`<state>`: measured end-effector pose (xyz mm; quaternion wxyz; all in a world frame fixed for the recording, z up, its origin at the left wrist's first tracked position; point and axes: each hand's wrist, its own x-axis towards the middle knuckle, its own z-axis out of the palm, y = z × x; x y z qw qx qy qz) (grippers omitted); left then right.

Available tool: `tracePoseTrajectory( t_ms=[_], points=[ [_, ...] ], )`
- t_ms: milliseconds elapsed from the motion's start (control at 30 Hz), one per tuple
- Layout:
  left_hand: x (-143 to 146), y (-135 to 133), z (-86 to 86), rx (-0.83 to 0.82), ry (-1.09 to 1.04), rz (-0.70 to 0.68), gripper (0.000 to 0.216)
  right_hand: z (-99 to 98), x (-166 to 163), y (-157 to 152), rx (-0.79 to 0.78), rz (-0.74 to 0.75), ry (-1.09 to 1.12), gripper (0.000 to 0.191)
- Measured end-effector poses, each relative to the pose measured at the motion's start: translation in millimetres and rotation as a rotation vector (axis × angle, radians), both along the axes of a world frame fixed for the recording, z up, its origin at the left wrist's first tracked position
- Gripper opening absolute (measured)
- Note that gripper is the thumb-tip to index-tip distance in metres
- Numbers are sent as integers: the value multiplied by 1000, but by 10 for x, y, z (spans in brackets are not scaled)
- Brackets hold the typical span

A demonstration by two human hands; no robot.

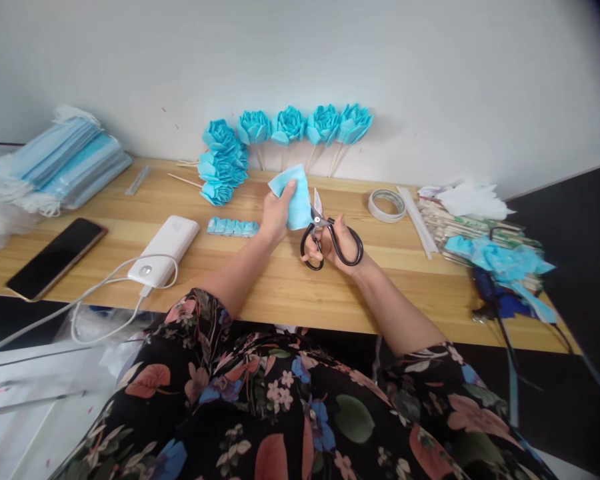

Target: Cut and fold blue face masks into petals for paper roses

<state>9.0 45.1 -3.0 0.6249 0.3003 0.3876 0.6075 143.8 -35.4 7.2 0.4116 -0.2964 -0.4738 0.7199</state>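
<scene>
A light blue piece of mask fabric (299,210) is pinched in my left hand (277,210), the thumb lying on its face. My right hand (347,247) has its fingers through the black handles of a pair of scissors (318,219). The blades stand apart, pointing up along the fabric's right edge; whether they touch it I cannot tell. To the left of my left hand lies a row of folded light blue pieces (233,227). Behind my hands, blue fabric flowers (289,125) on sticks lean against the wall, and several more flowers (223,163) are heaped to their left.
Stacked masks (75,163) lie at the back left. A phone (57,259) and a white power bank (165,250) with a cable are at the left front. Right of my hands are a tape roll (387,205), white strips (416,221), sticks and blue scraps (500,257).
</scene>
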Motion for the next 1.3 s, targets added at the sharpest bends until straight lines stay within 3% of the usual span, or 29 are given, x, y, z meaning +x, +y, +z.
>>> tracePoseTrajectory(
  t_ms=[400, 967, 1300],
  points=[
    [21, 4, -68, 77, 9, -47, 35, 38, 32, 23, -51, -105, 7, 69],
    [29, -46, -58, 74, 58, -102, 37, 47, 31, 14, -27, -76, -26, 69],
    [55, -52, -78, 103, 73, -107, 37, 3, 29, 28, -27, -144, -67, 72]
  ],
)
